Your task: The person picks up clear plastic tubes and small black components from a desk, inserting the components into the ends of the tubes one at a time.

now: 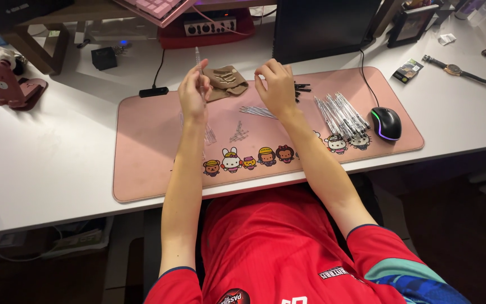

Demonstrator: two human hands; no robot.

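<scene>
While hovering over a pink desk mat point(147, 146), left hand point(194, 93) pinching a clear pen tube point(198, 58), right hand point(277, 87) curling loosely, holding nothing visible.

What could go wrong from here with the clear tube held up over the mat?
The left hand holds a thin clear tube by one end, so it may slip from the grip. The right hand hovers just above loose refills and could scatter them. The pile of tubes lies near the mouse and may roll.
</scene>
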